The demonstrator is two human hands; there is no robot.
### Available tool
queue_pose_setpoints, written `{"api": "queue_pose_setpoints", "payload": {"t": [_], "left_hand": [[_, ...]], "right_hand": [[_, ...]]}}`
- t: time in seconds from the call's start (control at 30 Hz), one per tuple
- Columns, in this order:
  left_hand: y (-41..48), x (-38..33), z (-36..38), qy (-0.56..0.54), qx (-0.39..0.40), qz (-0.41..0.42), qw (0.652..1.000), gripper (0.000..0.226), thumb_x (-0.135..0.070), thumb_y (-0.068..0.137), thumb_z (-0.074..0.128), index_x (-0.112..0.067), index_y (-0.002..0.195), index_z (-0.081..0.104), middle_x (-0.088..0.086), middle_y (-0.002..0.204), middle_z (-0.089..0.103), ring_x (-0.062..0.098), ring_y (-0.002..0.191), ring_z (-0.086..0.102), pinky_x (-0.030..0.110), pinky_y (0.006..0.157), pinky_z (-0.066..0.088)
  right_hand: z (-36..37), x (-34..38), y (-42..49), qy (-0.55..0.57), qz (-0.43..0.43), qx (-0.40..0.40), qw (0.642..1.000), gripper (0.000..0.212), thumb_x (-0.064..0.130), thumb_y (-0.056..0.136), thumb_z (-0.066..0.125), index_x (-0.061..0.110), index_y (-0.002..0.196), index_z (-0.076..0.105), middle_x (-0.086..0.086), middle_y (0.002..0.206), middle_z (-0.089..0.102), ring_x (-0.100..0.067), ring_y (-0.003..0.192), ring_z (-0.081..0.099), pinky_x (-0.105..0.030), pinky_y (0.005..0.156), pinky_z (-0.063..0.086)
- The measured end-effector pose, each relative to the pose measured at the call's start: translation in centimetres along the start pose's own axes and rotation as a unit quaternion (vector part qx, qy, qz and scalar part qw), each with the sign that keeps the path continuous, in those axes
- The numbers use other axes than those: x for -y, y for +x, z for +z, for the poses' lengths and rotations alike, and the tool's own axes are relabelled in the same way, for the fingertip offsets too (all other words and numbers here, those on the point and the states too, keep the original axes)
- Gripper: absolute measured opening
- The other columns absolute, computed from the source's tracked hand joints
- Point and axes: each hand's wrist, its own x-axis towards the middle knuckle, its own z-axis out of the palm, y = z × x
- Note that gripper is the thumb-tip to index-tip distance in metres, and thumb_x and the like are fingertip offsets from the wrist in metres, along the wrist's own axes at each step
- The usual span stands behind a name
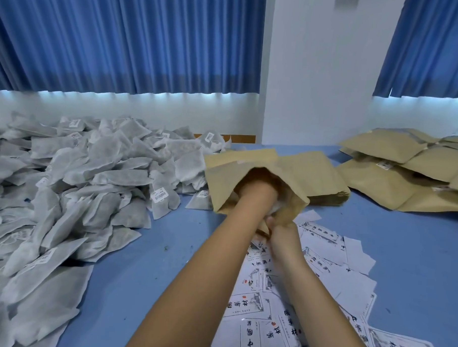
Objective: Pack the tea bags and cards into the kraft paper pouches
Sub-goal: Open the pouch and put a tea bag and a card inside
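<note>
Head camera first: how far along is the packing?

— Midway, I'd judge. One kraft paper pouch [222, 183] is being filled. The right hand [283, 236] pinches its near mouth edge, and the left forearm [247, 213] goes in through the opening beside that pinch.

And the left hand?

— Hidden inside the pouch, so I cannot tell whether it holds anything.

What looks done?

— Far right of the grip lies a heap of plump pouches [396, 159], probably packed already; a label peeks out of one.

What's left?

— Plenty. A big pile of tea bags [91, 172] sits left of the grip, loose cards [256, 305] are scattered under the gripping wrist and nearer the person, and a flat stack of empty pouches [319, 177] waits just beyond it — all on the blue table [139, 274].
</note>
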Motion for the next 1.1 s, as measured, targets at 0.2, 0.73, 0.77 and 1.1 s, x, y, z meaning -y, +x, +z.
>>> {"api": "queue_pose_setpoints", "payload": {"t": [0.2, 0.73, 0.77, 1.1], "left_hand": [[2.8, 3.2, 0.2, -0.005, -0.007, 0.011, 1.0, 0.054, -0.039, 0.099, 0.036, -0.018, 0.147, 0.026, 0.012, 0.151, 0.028, 0.032, 0.136, 0.031, 0.04, 0.109, 0.026], [2.1, 1.9, -1.4, 0.156, 0.002, 0.074, 0.985, 0.024, -0.015, 0.081, 0.055, -0.009, 0.105, 0.053, 0.016, 0.116, 0.055, 0.035, 0.102, 0.055, 0.032, 0.083, 0.042], [2.1, 2.2, -1.1, 0.153, 0.01, 0.061, 0.986, 0.027, -0.014, 0.082, 0.056, -0.007, 0.109, 0.055, 0.017, 0.117, 0.054, 0.035, 0.103, 0.055, 0.033, 0.087, 0.043], [2.5, 3.2, 1.3, 0.198, 0.071, 0.065, 0.976, 0.041, -0.03, 0.103, 0.031, -0.018, 0.141, 0.032, 0.008, 0.142, 0.037, 0.026, 0.128, 0.037, 0.032, 0.107, 0.027]], "right_hand": [[0.3, 0.0, -0.8, 0.046, 0.015, 0.024, 0.999, 0.013, 0.003, 0.098, 0.044, 0.0, 0.105, 0.056, -0.014, 0.087, 0.063, -0.015, 0.051, 0.064, -0.02, 0.045, 0.05], [-0.2, 1.0, -0.1, 0.125, 0.063, 0.045, 0.989, 0.017, -0.001, 0.1, 0.037, 0.002, 0.095, 0.053, -0.01, 0.064, 0.07, -0.022, 0.049, 0.067, -0.017, 0.041, 0.048], [-0.2, 1.0, -0.1, 0.12, 0.059, 0.044, 0.99, 0.017, -0.002, 0.1, 0.037, 0.002, 0.094, 0.053, -0.009, 0.063, 0.07, -0.022, 0.049, 0.067, -0.017, 0.041, 0.047], [0.1, 0.5, -0.3, 0.073, 0.043, 0.037, 0.996, 0.015, 0.003, 0.1, 0.042, 0.005, 0.1, 0.057, -0.01, 0.086, 0.066, -0.021, 0.059, 0.068, -0.021, 0.047, 0.053]]}}
